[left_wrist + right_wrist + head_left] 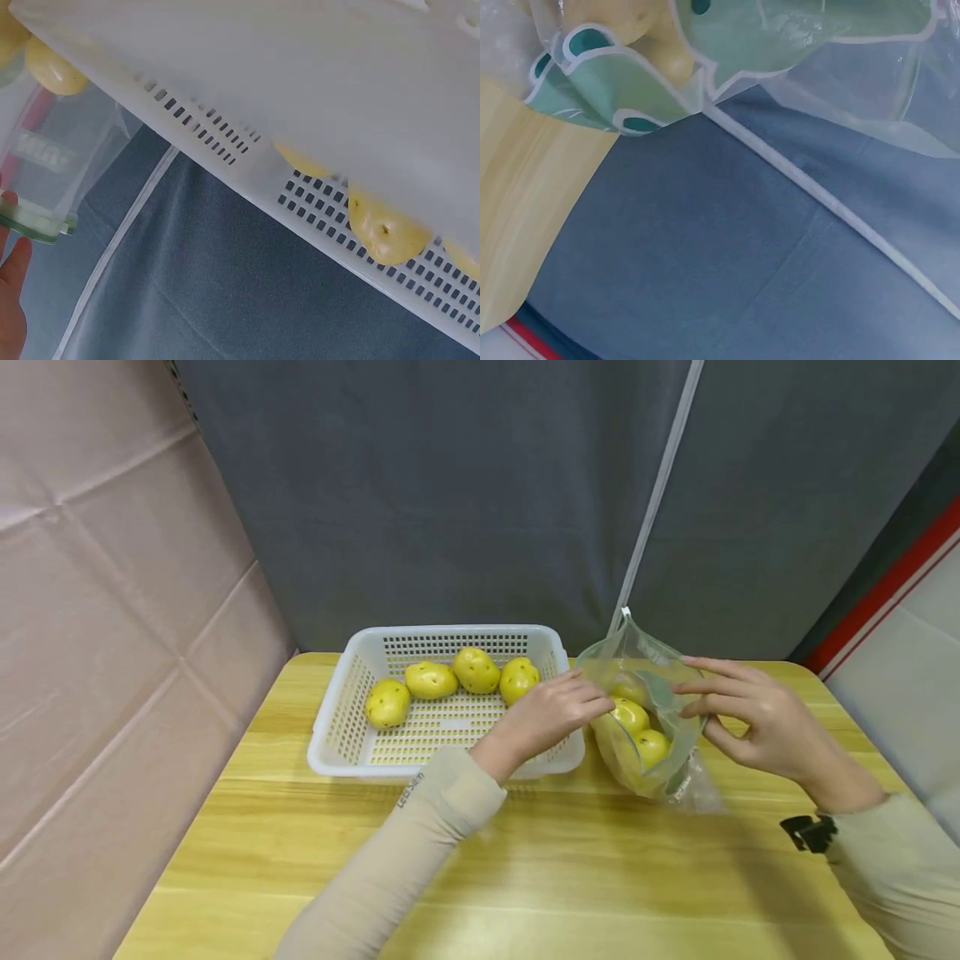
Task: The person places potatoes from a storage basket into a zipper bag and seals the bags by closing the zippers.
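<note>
A clear, green-tinted zip bag (626, 760) stands with its mouth spread on the table, several yellow potatoes (630, 717) inside. At its left rim, my left hand (558, 706) pinches the edge, fingers curled down over it. My right hand (757, 714) holds the opposite rim, fingers fairly straight over the mouth and thumb below. The white zip slider (626, 612) sits at the far corner. In the left wrist view, fingers (13, 266) touch the bag's green zip edge (34, 223). The right wrist view catches the bag's printed green side (622, 82), with no hand visible.
Left of the bag, a white perforated plastic basket (321, 747) holds several more potatoes (431, 680). My left forearm crosses its front right corner. A grey curtain (435, 510) hangs behind the wooden table (247, 827); a pinkish sheet (135, 610) covers the left side.
</note>
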